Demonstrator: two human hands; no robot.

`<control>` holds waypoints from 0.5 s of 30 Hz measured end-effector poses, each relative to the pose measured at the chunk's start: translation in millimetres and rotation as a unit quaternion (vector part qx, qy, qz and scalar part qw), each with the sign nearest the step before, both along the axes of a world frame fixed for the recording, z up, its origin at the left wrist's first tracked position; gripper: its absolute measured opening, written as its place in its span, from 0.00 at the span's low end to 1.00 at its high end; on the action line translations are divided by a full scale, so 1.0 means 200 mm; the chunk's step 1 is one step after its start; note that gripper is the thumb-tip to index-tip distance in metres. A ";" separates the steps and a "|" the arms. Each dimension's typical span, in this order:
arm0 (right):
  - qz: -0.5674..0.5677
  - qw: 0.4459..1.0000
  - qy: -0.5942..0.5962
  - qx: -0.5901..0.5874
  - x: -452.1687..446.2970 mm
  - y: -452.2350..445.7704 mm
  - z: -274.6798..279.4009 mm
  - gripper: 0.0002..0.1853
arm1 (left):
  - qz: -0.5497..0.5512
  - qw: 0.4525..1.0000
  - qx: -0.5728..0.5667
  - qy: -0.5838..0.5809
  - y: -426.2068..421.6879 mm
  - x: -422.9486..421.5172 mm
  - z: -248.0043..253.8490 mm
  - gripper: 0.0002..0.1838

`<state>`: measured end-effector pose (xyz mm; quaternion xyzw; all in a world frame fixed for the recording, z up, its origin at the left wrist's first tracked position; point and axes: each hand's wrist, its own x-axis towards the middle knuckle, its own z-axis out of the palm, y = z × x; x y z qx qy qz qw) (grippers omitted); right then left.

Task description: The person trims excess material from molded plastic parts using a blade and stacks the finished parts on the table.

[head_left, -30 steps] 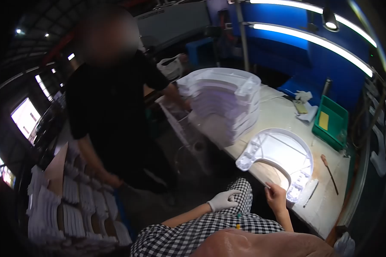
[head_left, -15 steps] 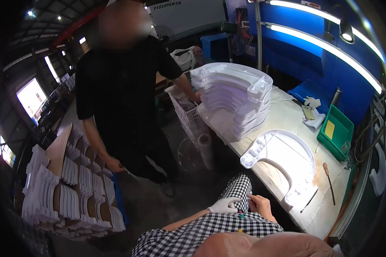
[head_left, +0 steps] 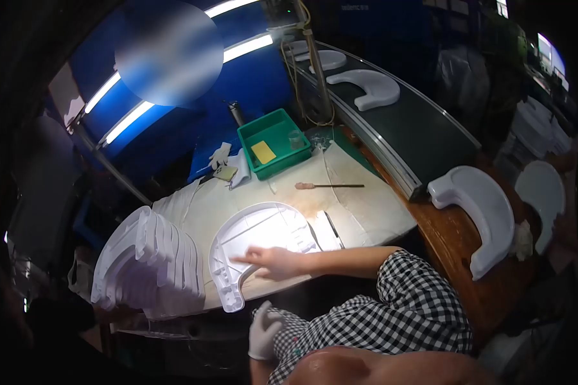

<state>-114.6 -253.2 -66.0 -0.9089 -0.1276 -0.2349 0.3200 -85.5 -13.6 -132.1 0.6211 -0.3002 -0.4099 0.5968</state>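
Note:
A white C-shaped plastic part point(head_left: 234, 247) lies ribbed side up on the cloth-covered table. My bare right hand point(head_left: 273, 262) reaches over its inner curve with fingers stretched out and nothing held. Whether it touches the part cannot be told. My left hand point(head_left: 264, 333), in a white glove, is near my checkered garment below the table edge. Its fingers are loosely bent and apart, with nothing in them. To the left stands a stack of similar white parts point(head_left: 151, 256). A slim tool point(head_left: 331, 186) and a black-and-white pen-like item point(head_left: 331, 230) lie beyond the part.
At the table's back is a green tray point(head_left: 279, 165) near a loose glove point(head_left: 221, 155). On the right, a conveyor belt point(head_left: 424, 131) carries a curved white part point(head_left: 382, 90). Another curved part point(head_left: 478, 205) rests on a wooden surface point(head_left: 453, 247). A person's hand point(head_left: 565, 228) shows at far right.
My view has swung right, bringing the conveyor into sight. My right hand has risen from my lap to above the white part. My left hand remains low, now apart from the right.

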 end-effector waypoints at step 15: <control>-0.413 0.859 -0.284 -0.106 0.21 -1.77 0.54 0.44 | 0.098 0.912 -0.391 0.071 -0.25 0.77 0.56 0.47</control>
